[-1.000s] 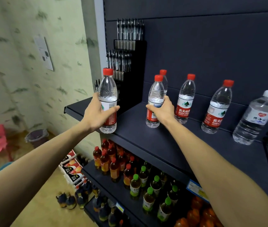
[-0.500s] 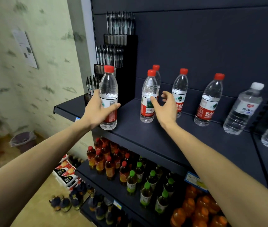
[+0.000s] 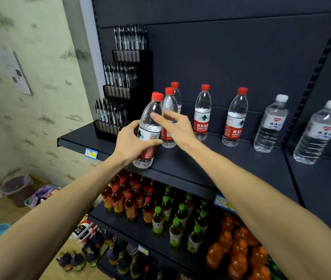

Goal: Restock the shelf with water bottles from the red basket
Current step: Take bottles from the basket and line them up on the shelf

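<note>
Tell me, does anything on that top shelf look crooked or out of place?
Only one thing: the red-capped bottle in the left hand leans right, its cap near the neighbouring bottle, while the other bottles stand upright. The right hand reaches toward it, fingers spread. No spills or damage show.

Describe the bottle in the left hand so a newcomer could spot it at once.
Find the dark top shelf with its pen display. Just right of that display, the left hand grips a red-capped water bottle by its label. It alone is tilted, leaning right, at the front edge; the others stand upright.
</note>
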Demonstrator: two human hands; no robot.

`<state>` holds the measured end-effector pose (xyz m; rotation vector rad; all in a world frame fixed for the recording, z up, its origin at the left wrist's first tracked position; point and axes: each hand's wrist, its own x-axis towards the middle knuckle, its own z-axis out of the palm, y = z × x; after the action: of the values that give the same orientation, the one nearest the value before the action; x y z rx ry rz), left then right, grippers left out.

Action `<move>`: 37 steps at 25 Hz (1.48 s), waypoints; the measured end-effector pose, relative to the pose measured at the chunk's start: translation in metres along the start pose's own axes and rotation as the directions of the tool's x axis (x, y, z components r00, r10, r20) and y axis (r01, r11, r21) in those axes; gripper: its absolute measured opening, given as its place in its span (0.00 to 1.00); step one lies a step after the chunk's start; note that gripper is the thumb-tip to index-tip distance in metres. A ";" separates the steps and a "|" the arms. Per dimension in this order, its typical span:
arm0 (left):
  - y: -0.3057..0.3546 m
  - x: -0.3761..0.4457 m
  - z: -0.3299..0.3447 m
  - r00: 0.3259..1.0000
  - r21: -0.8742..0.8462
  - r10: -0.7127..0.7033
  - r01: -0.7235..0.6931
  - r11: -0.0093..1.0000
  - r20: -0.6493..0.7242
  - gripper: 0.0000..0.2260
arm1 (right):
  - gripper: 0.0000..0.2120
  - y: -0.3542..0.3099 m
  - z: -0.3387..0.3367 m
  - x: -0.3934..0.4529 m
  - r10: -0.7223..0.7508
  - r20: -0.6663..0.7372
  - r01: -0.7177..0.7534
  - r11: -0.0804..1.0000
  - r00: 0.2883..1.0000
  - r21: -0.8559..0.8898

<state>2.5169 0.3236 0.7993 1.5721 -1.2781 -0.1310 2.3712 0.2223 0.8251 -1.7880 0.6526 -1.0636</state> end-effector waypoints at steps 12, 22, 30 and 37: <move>0.012 0.007 -0.002 0.994 -0.082 -0.108 0.111 0.990 0.033 0.40 | 0.16 -0.014 -0.049 -0.011 0.010 -0.111 -0.006 0.999 0.994 0.034; 0.012 0.018 0.024 0.997 0.038 -0.074 0.073 0.997 0.010 0.26 | 0.32 0.017 -0.121 -0.021 0.036 -0.294 -0.073 0.991 0.955 -0.116; 0.005 0.021 0.029 0.999 0.148 -0.032 0.025 0.989 0.044 0.23 | 0.17 0.027 -0.135 -0.011 0.065 -0.454 -0.143 0.980 0.889 -0.139; -0.005 0.025 0.013 0.996 0.221 -0.084 0.076 0.972 0.027 0.25 | 0.17 0.032 -0.113 0.019 0.036 -0.400 -0.106 0.982 0.916 -0.154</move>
<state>2.5222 0.2957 0.8022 1.8193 -1.2923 -0.0711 2.2823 0.1438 0.8256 -1.6889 1.0779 -1.3688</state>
